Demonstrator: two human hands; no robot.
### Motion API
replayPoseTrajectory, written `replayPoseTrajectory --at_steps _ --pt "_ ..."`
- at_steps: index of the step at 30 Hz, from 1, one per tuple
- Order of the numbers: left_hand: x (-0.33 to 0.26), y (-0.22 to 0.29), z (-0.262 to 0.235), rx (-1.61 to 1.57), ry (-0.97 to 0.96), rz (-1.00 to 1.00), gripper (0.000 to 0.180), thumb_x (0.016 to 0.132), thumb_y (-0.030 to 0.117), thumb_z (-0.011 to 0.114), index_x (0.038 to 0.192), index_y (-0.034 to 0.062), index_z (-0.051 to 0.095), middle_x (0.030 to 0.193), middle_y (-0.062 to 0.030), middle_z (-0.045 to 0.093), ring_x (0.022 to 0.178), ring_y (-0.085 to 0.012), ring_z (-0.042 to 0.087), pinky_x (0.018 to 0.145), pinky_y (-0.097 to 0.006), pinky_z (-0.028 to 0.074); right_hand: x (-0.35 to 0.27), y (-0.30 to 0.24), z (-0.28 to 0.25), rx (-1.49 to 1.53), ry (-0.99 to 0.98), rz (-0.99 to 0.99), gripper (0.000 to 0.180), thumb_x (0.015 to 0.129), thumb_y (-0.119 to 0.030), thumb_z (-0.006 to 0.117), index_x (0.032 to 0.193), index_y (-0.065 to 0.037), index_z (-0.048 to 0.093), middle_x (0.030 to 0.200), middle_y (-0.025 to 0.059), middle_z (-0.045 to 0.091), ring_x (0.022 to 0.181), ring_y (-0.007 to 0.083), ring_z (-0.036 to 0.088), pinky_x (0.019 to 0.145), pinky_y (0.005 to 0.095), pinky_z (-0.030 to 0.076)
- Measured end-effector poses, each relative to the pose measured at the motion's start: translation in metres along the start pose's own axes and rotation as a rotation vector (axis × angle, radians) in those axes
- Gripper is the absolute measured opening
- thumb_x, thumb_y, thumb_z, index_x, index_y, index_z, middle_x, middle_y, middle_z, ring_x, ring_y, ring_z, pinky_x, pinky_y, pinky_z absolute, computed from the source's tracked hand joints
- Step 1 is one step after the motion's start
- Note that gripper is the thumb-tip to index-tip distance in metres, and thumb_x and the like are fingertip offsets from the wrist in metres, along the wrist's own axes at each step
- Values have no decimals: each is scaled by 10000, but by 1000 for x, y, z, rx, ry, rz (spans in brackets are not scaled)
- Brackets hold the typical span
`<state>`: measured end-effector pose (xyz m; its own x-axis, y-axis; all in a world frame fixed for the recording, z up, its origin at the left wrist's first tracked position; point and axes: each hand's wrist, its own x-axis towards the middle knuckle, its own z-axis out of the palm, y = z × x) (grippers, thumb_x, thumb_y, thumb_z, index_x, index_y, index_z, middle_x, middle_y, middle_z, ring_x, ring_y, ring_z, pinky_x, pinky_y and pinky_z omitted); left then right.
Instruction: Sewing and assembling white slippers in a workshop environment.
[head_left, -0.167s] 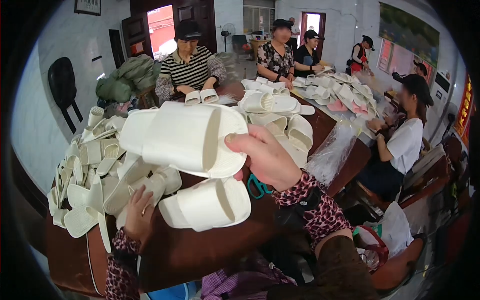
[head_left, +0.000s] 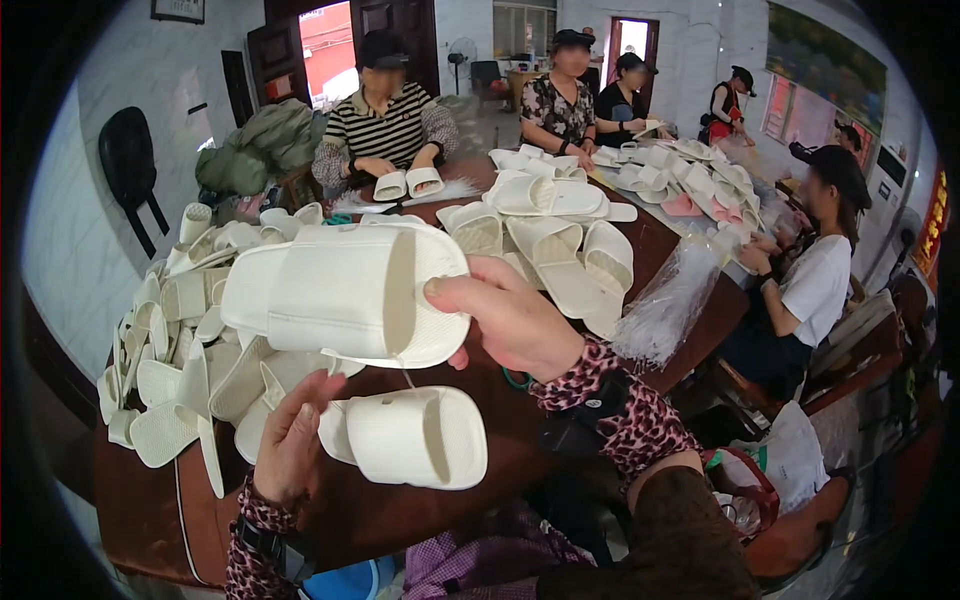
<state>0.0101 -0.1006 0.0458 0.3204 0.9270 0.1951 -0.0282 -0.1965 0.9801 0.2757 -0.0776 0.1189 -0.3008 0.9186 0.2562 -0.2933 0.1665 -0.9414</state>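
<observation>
My right hand (head_left: pixel 520 315) grips the heel of a white slide slipper (head_left: pixel 345 290), thumb on the footbed and fingers underneath, holding it raised above the table. A second white slipper (head_left: pixel 405 435) hangs just below it, seemingly linked by a short, thin tie. My left hand (head_left: pixel 290 440) is beside the toe of that lower slipper, its fingers stretched upward and nothing visible in them. To the left lies a large heap of white slippers (head_left: pixel 165 435), partly hidden behind the raised one.
More slippers (head_left: pixel 565 255) lie beyond my right hand. A bundle of clear plastic bags (head_left: pixel 665 310) rests on the brown table (head_left: pixel 440 550). Across from me a person in a striped shirt (head_left: pixel 390 125) handles a pair of slippers; several others work along the right side.
The held slipper has shifted slightly left, and the lower one now hangs farther beneath it. My left hand has moved off the heap to the right, toward the lower slipper's toe.
</observation>
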Motion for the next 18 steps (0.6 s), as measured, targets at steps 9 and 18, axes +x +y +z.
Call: replayPoseTrajectory --at_steps 9,18 --pt "-8 -16 -7 -420 20 -45 278 948 154 474 1122 -57 524 783 -105 606 816 -223 617 855 -372 485 26 63 -38 -326 40 46 315 901 -278 522 940 31 567 753 82 617 596 140 596 475 257 462" --pt "-1 -44 -29 -488 5 -260 203 900 88 536 1029 -67 561 692 -65 561 644 -155 564 739 -366 538 -99 79 -81 -459 -246 287 222 950 -149 468 1016 11 605 857 46 633 758 112 591 683 255 488"
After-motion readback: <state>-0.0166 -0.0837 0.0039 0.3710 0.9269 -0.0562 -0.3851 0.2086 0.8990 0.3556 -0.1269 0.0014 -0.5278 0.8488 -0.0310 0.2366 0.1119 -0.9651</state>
